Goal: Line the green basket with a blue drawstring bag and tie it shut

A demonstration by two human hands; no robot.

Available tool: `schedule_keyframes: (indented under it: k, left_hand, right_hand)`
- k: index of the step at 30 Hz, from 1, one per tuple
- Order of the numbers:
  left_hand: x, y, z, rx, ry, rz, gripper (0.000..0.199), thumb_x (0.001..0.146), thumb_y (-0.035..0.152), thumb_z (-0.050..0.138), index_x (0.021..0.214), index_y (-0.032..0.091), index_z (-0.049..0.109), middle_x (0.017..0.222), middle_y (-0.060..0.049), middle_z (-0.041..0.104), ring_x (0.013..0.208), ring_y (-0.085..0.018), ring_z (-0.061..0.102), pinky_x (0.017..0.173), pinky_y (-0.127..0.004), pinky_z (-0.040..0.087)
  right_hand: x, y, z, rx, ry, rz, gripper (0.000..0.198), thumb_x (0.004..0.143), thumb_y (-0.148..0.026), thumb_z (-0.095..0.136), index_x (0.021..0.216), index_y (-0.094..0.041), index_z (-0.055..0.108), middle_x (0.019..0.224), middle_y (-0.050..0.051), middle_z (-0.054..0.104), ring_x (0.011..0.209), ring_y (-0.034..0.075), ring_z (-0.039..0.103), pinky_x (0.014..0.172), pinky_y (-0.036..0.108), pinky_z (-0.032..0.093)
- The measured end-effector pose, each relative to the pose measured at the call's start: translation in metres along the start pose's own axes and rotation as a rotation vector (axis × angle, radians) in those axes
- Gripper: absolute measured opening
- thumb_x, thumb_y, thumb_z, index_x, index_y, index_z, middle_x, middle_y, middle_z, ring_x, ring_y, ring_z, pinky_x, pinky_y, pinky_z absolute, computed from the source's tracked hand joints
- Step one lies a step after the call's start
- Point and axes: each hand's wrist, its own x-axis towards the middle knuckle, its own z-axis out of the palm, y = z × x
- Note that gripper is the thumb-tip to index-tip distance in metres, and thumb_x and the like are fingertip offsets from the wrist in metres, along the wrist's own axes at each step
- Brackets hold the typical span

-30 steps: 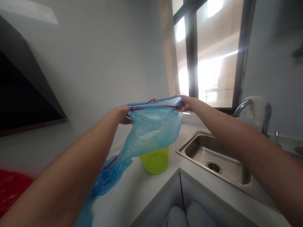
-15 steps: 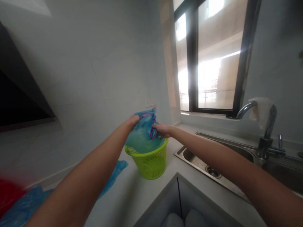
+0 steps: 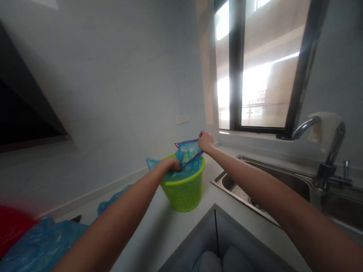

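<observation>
Both my arms stretch forward, the right one slanting over the sink (image 3: 227, 190), with my right hand (image 3: 206, 141) raised above the green basket (image 3: 187, 194), fist clenched on the red-edged mouth of the blue bag (image 3: 193, 165). My left hand (image 3: 173, 164) dips low into that bag, fingers hidden, so can't tell if they grip. Bag sits partly inside the basket, which stands upright on the counter (image 3: 176, 234).

A bright, dark-framed window (image 3: 266, 75) adjoins pale walls (image 3: 136, 68).
</observation>
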Motion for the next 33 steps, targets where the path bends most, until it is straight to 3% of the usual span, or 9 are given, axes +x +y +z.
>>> schedule_keyframes:
  k: [3,6,12,15,19,23,26,29,33]
  left_hand:
    - [-0.009,0.010,0.002,-0.043,-0.183,-0.038,0.016,0.056,0.009,0.074,0.071,0.013,0.071,0.073,-0.009,0.071,0.072,-0.030,0.069,0.068,-0.037,0.056]
    - [-0.018,0.020,-0.003,-0.106,-0.160,-0.049,0.020,0.055,0.008,0.068,0.074,0.015,0.072,0.072,-0.008,0.071,0.070,-0.028,0.068,0.063,-0.033,0.054]
    - [-0.053,0.016,-0.023,-0.146,0.410,-0.143,0.034,0.074,0.013,0.052,0.105,0.015,0.067,0.108,-0.015,0.070,0.103,-0.029,0.065,0.080,-0.032,0.049]
    - [-0.089,-0.005,-0.022,-0.173,0.635,-0.209,0.025,0.080,0.017,0.044,0.089,0.018,0.067,0.094,-0.012,0.071,0.093,-0.029,0.067,0.076,-0.033,0.048]
    - [-0.122,-0.037,-0.012,0.107,0.887,-0.249,0.029,0.086,0.030,0.039,0.090,0.017,0.064,0.097,-0.018,0.069,0.099,-0.036,0.064,0.085,-0.042,0.048]
    - [-0.113,-0.048,-0.004,-0.031,0.643,-0.087,0.034,0.087,0.035,0.036,0.091,0.017,0.066,0.099,-0.015,0.071,0.096,-0.032,0.066,0.084,-0.039,0.050]
    - [-0.096,-0.039,-0.001,-0.286,0.328,0.104,0.035,0.086,0.042,0.044,0.094,0.019,0.070,0.099,-0.008,0.074,0.091,-0.028,0.067,0.079,-0.033,0.052]
    - [-0.083,-0.029,-0.006,-0.402,0.088,0.161,0.028,0.081,0.035,0.052,0.092,0.020,0.074,0.095,-0.004,0.075,0.087,-0.025,0.068,0.074,-0.029,0.053]
    - [-0.060,-0.034,-0.028,-0.278,0.429,-0.163,0.021,0.074,0.019,0.053,0.083,0.015,0.071,0.090,-0.013,0.074,0.086,-0.030,0.068,0.072,-0.033,0.051]
  right_hand:
    - [0.009,0.023,-0.007,-0.013,-0.075,0.080,0.018,0.085,-0.016,0.061,0.097,-0.007,0.072,0.092,0.021,0.072,0.094,0.031,0.071,0.074,0.033,0.053]
    - [0.006,0.041,-0.008,-0.005,-0.163,0.124,0.025,0.087,-0.028,0.061,0.087,-0.005,0.073,0.074,0.018,0.070,0.071,0.028,0.070,0.059,0.030,0.049]
    - [-0.028,0.058,-0.012,0.015,-0.216,-0.020,0.035,0.087,-0.043,0.061,0.084,-0.011,0.072,0.084,0.015,0.073,0.072,0.023,0.065,0.058,0.027,0.040]
    - [-0.050,0.067,-0.017,0.070,-0.168,-0.170,0.038,0.095,-0.045,0.047,0.087,-0.016,0.071,0.085,0.008,0.073,0.075,0.019,0.063,0.062,0.026,0.037]
    - [-0.072,0.075,-0.014,0.130,-0.097,-0.266,0.048,0.099,-0.046,0.037,0.073,-0.017,0.065,0.071,0.004,0.067,0.066,0.017,0.058,0.060,0.027,0.033]
    - [-0.074,0.066,-0.001,0.113,-0.079,-0.252,0.047,0.101,-0.041,0.033,0.074,-0.017,0.064,0.076,0.007,0.069,0.071,0.019,0.059,0.063,0.027,0.034]
    - [-0.065,0.057,0.008,0.080,-0.042,-0.239,0.028,0.095,-0.022,0.039,0.093,-0.017,0.067,0.094,0.010,0.072,0.083,0.021,0.062,0.068,0.027,0.038]
    - [-0.052,0.050,0.015,0.040,-0.029,-0.182,0.038,0.083,-0.008,0.044,0.115,-0.017,0.064,0.107,0.010,0.073,0.093,0.022,0.064,0.073,0.026,0.041]
    - [-0.031,0.041,0.023,-0.039,-0.088,-0.088,0.031,0.089,-0.019,0.045,0.106,-0.015,0.071,0.109,0.016,0.073,0.100,0.027,0.067,0.077,0.029,0.045]
